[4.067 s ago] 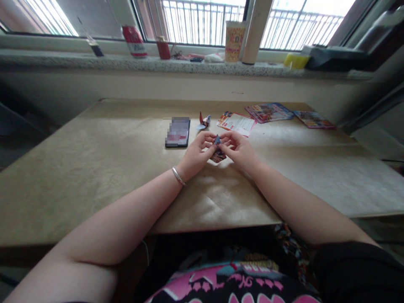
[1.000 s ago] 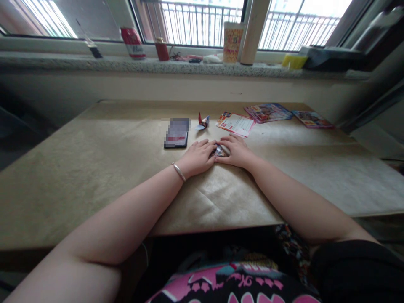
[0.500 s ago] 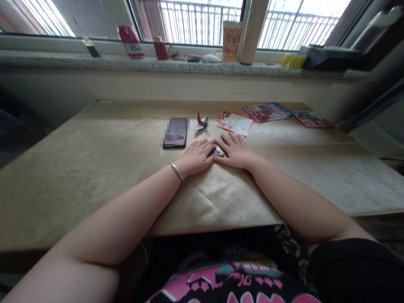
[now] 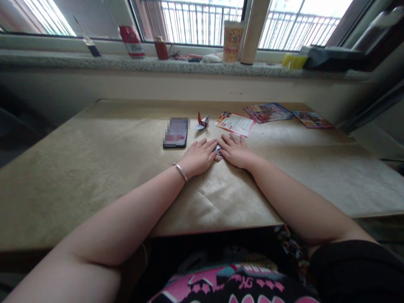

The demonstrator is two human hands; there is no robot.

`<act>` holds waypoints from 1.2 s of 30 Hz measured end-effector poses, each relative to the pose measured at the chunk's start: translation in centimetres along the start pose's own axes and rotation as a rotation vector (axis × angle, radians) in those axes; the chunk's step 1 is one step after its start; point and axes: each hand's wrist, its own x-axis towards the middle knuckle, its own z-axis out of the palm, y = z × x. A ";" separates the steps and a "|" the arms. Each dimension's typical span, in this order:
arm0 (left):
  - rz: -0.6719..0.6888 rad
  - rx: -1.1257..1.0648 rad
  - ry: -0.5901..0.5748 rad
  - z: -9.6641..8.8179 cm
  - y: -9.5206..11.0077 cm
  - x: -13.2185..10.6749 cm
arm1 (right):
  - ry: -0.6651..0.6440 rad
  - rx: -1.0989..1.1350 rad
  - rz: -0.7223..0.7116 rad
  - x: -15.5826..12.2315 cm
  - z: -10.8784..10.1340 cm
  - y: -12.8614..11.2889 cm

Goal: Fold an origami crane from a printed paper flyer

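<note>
A small piece of folded, printed paper (image 4: 218,152) lies on the table between my hands, mostly covered by fingers. My left hand (image 4: 199,156), with a silver bangle at the wrist, rests palm down with its fingers flat over the paper's left side. From the other side my right hand (image 4: 235,151) lies flat too, its fingers spread and its thumb side touching the paper's right edge. Just beyond stands a folded paper crane (image 4: 202,121) in red and white. Left of the crane is a phone (image 4: 176,132), its screen blurred.
Printed leaflets (image 4: 236,123) lie beyond my right hand, with a stack of colourful cards (image 4: 268,112) and another bundle (image 4: 312,119) farther right. Along the windowsill (image 4: 189,67) stand a red can (image 4: 131,41), a red bottle (image 4: 161,49) and a patterned cup (image 4: 232,42).
My hands have shifted slightly on the paper. The right thumb has drawn back, and a lower corner of the paper now shows between the hands. The other things stay put.
</note>
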 end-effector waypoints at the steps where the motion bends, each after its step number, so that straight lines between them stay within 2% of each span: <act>1: -0.012 -0.001 -0.005 -0.1 0.0 0.0 | -0.003 0.000 0.001 0.0 0.0 0.0; 7: 0.022 -0.031 0.001 -0.5 -0.6 0.4 | -0.034 0.040 -0.017 0.4 -0.1 0.7; 13: 0.041 -0.027 0.034 0.0 -0.8 0.5 | -0.007 0.063 -0.022 0.1 0.1 0.9; 16: 0.021 -0.025 0.048 0.1 -0.7 0.2 | 0.075 0.066 -0.030 -0.1 0.3 1.0; 19: 0.006 -0.041 0.079 -0.1 -0.8 0.0 | 0.221 0.123 -0.053 -0.1 0.2 1.3; 23: 0.099 -0.128 0.111 -0.7 -0.9 -0.2 | 0.358 0.250 -0.141 -0.2 -0.2 1.5; 27: 0.157 -0.183 0.102 -0.9 -1.0 -0.2 | 0.335 0.321 -0.210 -0.6 -0.3 1.2; 36: 0.122 -0.123 0.082 -0.3 -1.2 0.0 | 0.290 0.235 -0.161 -1.0 -1.0 0.7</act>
